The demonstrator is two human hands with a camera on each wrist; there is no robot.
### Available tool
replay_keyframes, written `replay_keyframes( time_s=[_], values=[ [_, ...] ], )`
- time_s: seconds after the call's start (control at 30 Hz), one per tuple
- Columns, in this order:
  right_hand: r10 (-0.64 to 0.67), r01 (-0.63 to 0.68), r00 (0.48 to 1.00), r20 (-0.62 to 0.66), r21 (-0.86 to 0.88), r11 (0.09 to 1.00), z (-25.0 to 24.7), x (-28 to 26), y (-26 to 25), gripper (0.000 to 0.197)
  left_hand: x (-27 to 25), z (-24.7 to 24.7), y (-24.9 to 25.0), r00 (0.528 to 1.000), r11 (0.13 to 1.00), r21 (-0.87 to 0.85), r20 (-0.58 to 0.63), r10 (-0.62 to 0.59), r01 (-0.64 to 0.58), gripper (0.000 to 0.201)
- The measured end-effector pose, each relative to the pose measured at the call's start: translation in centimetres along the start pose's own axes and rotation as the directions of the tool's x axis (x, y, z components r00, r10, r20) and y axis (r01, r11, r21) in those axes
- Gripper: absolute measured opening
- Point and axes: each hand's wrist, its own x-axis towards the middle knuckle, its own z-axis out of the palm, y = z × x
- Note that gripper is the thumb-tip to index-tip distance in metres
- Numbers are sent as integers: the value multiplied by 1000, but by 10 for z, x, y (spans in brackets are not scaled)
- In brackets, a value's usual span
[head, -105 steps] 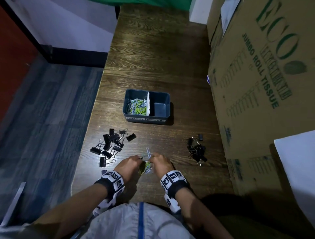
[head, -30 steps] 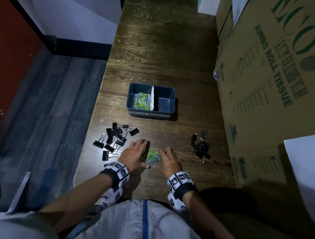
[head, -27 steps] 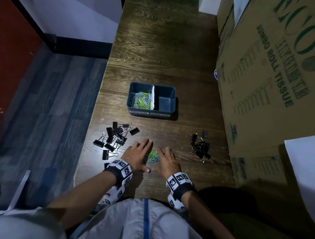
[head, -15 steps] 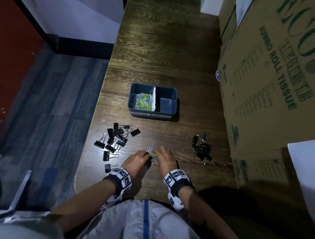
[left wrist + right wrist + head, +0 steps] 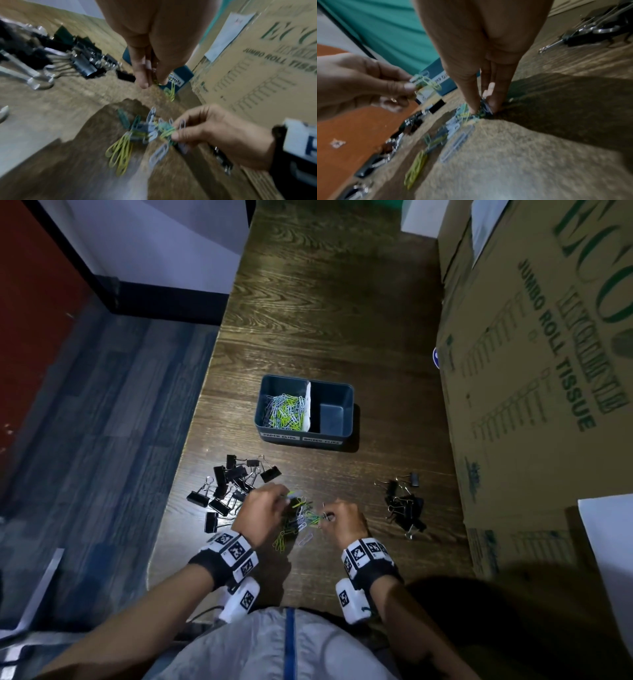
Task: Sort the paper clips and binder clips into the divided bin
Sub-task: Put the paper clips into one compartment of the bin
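Overhead, the head view gives the full layout on the dark wooden desk (image 5: pixel 329 313): the divided bin (image 5: pixel 303 436) stands centrally, its left compartment holding coloured paper clips (image 5: pixel 285 411), its right compartment showing only its floor. A scatter of black binder clips (image 5: pixel 233 487) lies to the left, near the desk edge, a smaller cluster of binder clips (image 5: pixel 404 508) lies to the right, and a printed cardboard box (image 5: pixel 534 371) runs along the right side. Only this view shows both bin compartments and the two white labels on the bin's front wall; the lettering is too small to read with certainty. The wrist views, both blurred, supply the finger detail that the head view lacks. In the right wrist view, the left hand (image 5: pixel 363 83) is raised off the desk and pinches a few yellow-green and pale paper clips between thumb and curled fingers. In the left wrist view, the right hand (image 5: pixel 221 134) has its thumb and fingers closed on one end of a tangle of loose paper clips (image 5: pixel 142 129) that trails onto the desk. The right wrist view shows the same fingertips (image 5: pixel 474 108) pressed down into that tangle at the desk surface. The two hands are near each other but apart, with the loose clips between and below them, just nearer the person than the bin.
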Motion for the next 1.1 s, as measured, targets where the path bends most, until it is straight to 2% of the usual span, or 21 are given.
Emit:
replay_keyframes(
  time_s=[0.2,0.33,0.43,0.5,0.63,0.7,0.77,0.9,1.0,1.1],
  values=[
    [-19,16,999,51,58,998,-22,-7,-5,11,67,-57,30,975,998,-10,-216,51,-55,3],
    [-54,53,998,12,56,997,-31,-5,-14,11,125,-80,32,954,1000,-7,-300,-13,12,8],
    [-116,117,993,-19,103,988,-44,0,-28,14,148,-85,31,971,995,-11,-217,-95,95,21],
    [-158,162,987,-40,150,975,-58,7,-41,12,146,-82,31,978,992,11,-172,-118,122,34],
    [-250,271,959,-133,174,947,-91,30,-74,7,104,-63,26,983,997,70,-181,-31,45,13],
    [-294,317,943,-158,147,937,-105,48,-92,7,77,-48,16,995,992,125,-97,-13,26,12],
    [-299,328,937,-182,157,931,-116,69,-110,13,54,-32,5,998,979,197,33,-53,45,14],
    [-272,309,940,-205,184,933,-129,104,-139,17,15,-6,-7,954,943,322,249,-170,84,33],
    [-241,281,954,-180,245,928,-131,119,-147,11,-7,6,-10,922,933,346,323,-215,96,48],
    [-242,270,957,-161,183,945,-126,116,-141,24,-19,14,-18,901,925,370,367,-232,87,64]
  ],
)
